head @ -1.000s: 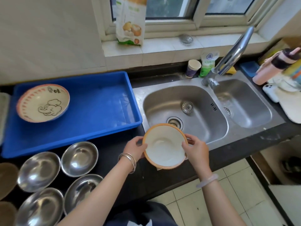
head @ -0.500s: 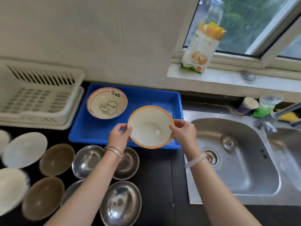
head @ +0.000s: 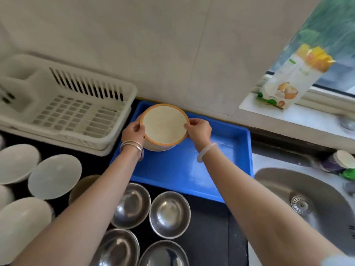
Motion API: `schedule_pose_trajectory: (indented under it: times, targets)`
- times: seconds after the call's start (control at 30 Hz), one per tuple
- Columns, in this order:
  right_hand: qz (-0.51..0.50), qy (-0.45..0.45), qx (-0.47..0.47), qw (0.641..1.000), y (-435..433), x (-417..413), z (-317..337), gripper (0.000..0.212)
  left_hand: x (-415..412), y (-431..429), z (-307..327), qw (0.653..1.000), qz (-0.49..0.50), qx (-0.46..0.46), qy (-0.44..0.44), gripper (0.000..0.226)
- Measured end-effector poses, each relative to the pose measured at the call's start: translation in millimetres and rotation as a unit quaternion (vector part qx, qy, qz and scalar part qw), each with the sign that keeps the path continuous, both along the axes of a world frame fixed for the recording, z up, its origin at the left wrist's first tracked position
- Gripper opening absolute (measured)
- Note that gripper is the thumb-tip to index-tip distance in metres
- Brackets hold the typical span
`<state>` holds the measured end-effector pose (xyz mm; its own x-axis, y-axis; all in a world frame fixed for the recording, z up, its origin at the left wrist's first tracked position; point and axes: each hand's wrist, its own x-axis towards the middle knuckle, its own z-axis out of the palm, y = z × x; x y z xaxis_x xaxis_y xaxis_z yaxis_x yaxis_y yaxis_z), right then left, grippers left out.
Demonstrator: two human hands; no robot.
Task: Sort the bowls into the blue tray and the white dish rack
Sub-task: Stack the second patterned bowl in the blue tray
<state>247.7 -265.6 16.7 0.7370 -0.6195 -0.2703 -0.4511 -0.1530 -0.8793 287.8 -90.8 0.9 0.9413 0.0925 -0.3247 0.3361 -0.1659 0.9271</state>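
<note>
Both hands, left hand (head: 132,132) and right hand (head: 199,131), pinch the orange-rimmed bowl (head: 165,125) between them.

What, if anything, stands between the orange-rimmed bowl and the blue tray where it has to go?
Nothing visible does. The left hand and right hand hold the orange-rimmed bowl over the far left corner of the blue tray; the tray floor that shows is bare, though the bowl hides the spot beneath.
</note>
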Motion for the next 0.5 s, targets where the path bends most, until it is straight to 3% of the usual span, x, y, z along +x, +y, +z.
schedule_pose_trajectory:
  times: [0.27,0.5]
  targets:
    - [0.007,0.054,-0.034,0.998,6,31,-26,0.016,24,1,-27,0.999,0.0,0.027,0.034,0.03]
    - [0.008,0.051,-0.05,0.997,10,35,-38,0.019,31,3,-41,0.998,-0.001,0.044,0.034,0.03]
